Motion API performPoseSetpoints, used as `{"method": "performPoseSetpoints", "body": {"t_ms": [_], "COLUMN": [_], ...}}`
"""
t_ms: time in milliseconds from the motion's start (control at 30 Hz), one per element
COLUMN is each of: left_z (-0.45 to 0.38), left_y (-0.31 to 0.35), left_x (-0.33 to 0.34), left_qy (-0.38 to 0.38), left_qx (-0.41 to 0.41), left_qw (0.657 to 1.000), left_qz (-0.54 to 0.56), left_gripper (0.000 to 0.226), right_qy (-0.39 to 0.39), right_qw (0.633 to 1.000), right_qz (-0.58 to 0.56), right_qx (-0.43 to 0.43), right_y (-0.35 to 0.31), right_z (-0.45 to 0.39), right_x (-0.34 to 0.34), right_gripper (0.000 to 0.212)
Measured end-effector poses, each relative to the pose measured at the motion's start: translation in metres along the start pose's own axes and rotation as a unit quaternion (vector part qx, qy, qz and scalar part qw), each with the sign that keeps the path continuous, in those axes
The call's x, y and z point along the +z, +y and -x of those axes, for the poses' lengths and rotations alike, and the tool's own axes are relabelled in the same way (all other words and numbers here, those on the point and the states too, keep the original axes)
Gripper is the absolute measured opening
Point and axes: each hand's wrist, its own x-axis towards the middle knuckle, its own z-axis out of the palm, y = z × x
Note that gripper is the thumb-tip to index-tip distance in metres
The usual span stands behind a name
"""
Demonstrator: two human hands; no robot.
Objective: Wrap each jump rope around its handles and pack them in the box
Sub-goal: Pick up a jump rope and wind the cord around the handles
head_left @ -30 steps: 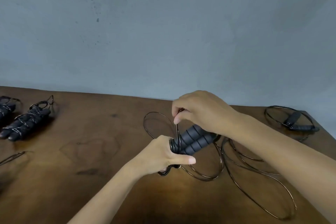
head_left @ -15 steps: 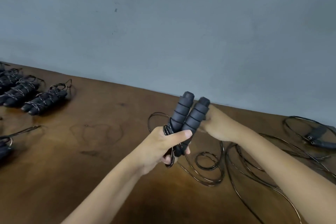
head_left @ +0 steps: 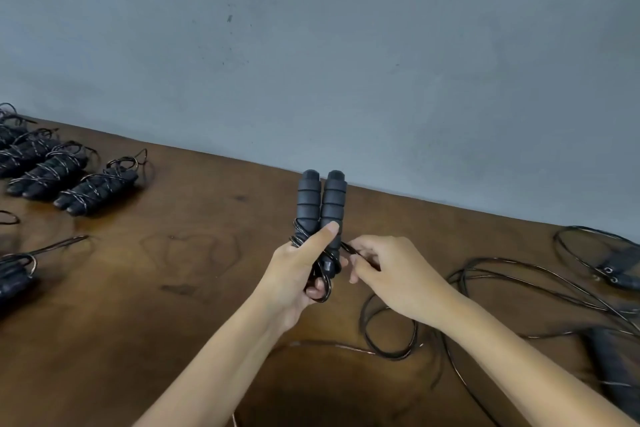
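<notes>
Head view, left hand (head_left: 294,274) gripping paired handles (head_left: 322,208) upright; right hand (head_left: 391,274) pinching rope (head_left: 349,248)

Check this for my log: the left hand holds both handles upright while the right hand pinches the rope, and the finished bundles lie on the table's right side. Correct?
Not quite. The head view shows the bundles on the table's left side. The rest stands: left hand holds both handles upright, right hand pinches the rope.

Wrapped ropes (head_left: 93,189) lie left on the table (head_left: 194,274), loose cord (head_left: 519,291) right.
</notes>
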Motion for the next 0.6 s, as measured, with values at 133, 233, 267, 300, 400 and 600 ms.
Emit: {"method": "performPoseSetpoints", "body": {"t_ms": [133, 233, 267, 300, 400, 600], "left_z": [-0.001, -0.001, -0.001, -0.002, -0.006, -0.013], "left_y": [0.001, 0.003, 0.003, 0.004, 0.009, 0.017], "left_x": [0.002, 0.001, 0.001, 0.000, -0.002, -0.007], "left_qy": [0.021, 0.024, 0.027, 0.034, 0.048, 0.086], "left_qx": [0.011, 0.027, 0.033, 0.038, 0.045, 0.086], "left_qw": [1.000, 0.999, 0.999, 0.999, 0.998, 0.993], "left_qz": [0.011, 0.014, 0.014, 0.016, 0.025, -0.001], "left_gripper": [0.044, 0.042, 0.041, 0.040, 0.038, 0.031], "right_qy": [-0.003, 0.003, 0.006, 0.009, 0.005, 0.073], "right_qw": [1.000, 0.999, 0.998, 0.997, 0.994, 0.983], "right_qz": [0.005, -0.014, -0.030, -0.047, -0.075, -0.107], "right_qx": [0.018, 0.036, 0.046, 0.056, 0.080, 0.130], "right_y": [-0.005, -0.008, -0.010, -0.011, -0.016, -0.029], "right_z": [0.008, 0.012, 0.013, 0.014, 0.017, 0.022], "right_x": [0.001, 0.000, -0.001, -0.004, -0.013, -0.033], "right_gripper": [0.022, 0.022, 0.021, 0.021, 0.020, 0.013]}}
